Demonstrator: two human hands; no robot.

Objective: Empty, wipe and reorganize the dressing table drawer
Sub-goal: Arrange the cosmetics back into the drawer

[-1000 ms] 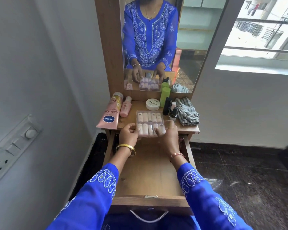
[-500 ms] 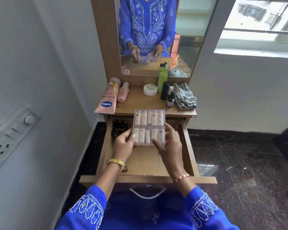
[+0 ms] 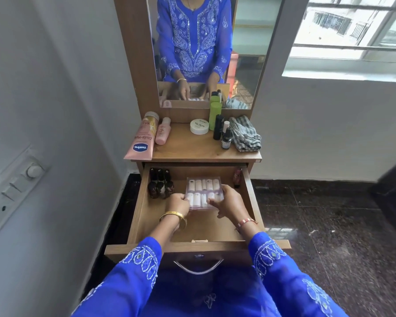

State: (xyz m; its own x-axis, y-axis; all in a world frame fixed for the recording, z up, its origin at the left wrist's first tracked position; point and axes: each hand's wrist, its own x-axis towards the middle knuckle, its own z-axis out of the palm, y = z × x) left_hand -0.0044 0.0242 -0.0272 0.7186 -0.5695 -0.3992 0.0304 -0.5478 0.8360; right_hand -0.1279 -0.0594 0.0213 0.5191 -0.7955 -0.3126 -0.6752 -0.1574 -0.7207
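Observation:
The wooden drawer (image 3: 137, 213) of the dressing table stands pulled out. A clear plastic case (image 3: 204, 185) holding several small white tubes lies inside it near the middle. My left hand (image 3: 177, 203) grips the case's near left corner and my right hand (image 3: 228, 203) grips its near right corner. Several small dark bottles (image 3: 160, 186) stand in the drawer's back left corner. A small reddish bottle (image 3: 237, 177) stands at the back right.
On the table top (image 3: 185, 147) lie a pink Vaseline tube (image 3: 143, 138), a small pink bottle (image 3: 162, 131), a white jar (image 3: 199, 126), a green bottle (image 3: 215, 115), dark bottles (image 3: 222, 133) and a folded striped cloth (image 3: 245, 133). A mirror (image 3: 206, 49) rises behind. A wall switchboard (image 3: 12, 188) is left.
Both hands have carried the case of tubes from the table top down into the drawer, where it now lies.

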